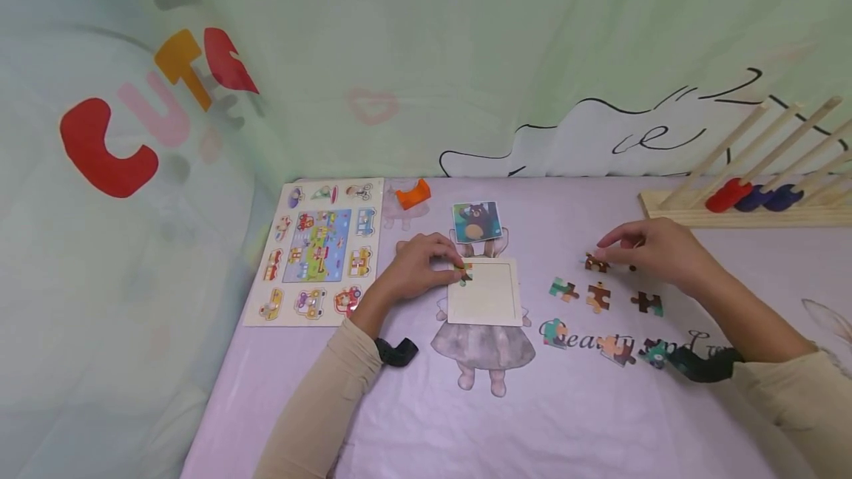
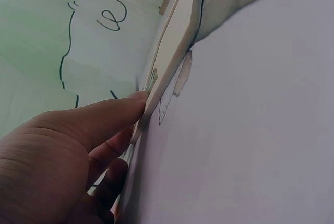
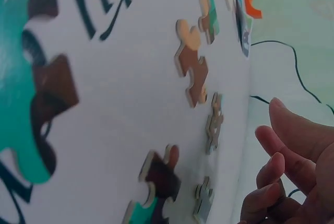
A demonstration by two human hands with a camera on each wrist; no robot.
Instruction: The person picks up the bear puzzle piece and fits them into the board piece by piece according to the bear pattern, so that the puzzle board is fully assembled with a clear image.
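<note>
A square wooden puzzle tray (image 1: 486,305) lies mid-table, with one colourful jigsaw piece (image 1: 467,276) in its upper left corner. My left hand (image 1: 424,266) holds the tray by that corner; in the left wrist view its thumb (image 2: 112,117) presses on the edge. Over the loose pieces at right hovers my right hand (image 1: 659,251), thumb and fingers apart with nothing between them in the right wrist view. Close to its fingertips is a brown puzzle piece (image 1: 596,263). Several more brown, green and peach pieces lie nearer, including a brown one (image 1: 598,298). Behind the tray rests a bear picture card (image 1: 476,222).
A wooden vehicle puzzle board (image 1: 258,309) lies at the left. An orange arched block (image 1: 413,194) sits beside it near the back. At the back right stands a wooden base (image 1: 799,218) with slanted pegs and red and blue rings. Cloth walls border the table.
</note>
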